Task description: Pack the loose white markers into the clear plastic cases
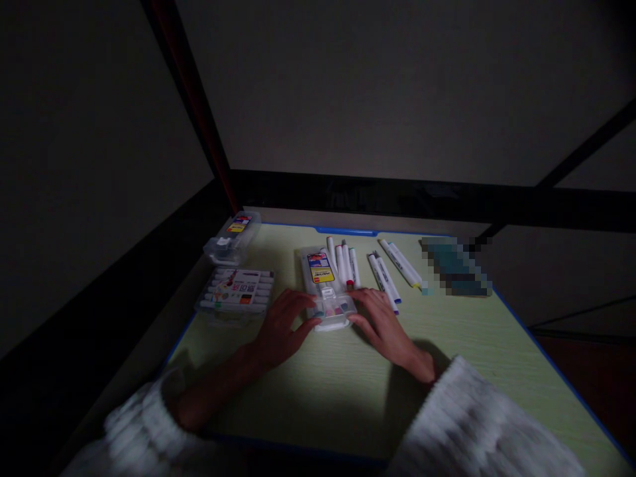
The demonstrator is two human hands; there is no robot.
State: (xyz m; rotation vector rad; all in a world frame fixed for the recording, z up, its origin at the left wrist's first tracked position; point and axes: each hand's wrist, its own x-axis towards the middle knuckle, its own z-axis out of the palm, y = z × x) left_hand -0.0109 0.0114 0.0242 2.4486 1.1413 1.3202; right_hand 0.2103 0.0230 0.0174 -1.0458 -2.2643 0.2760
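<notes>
A clear plastic marker case (307,278) with a yellow and blue label lies on the table between my hands. Coloured marker ends show through its near end. My left hand (285,326) grips the case's near left side, thumb and fingers curved around the edge. On the near right side, my right hand (382,324) holds it the same way, fingers on top and thumb at the front corner. White markers (342,262) with coloured caps lie just behind and right of the case. A pair of blue-ended markers (384,279) rests beyond my right hand.
At the left edge stands another clear case (223,248), behind a flat pack of markers (237,291). More markers (400,262) lie at the back right, near a pixelated flat object (454,265). The pale table (318,397) has a blue rim; walls stand behind it.
</notes>
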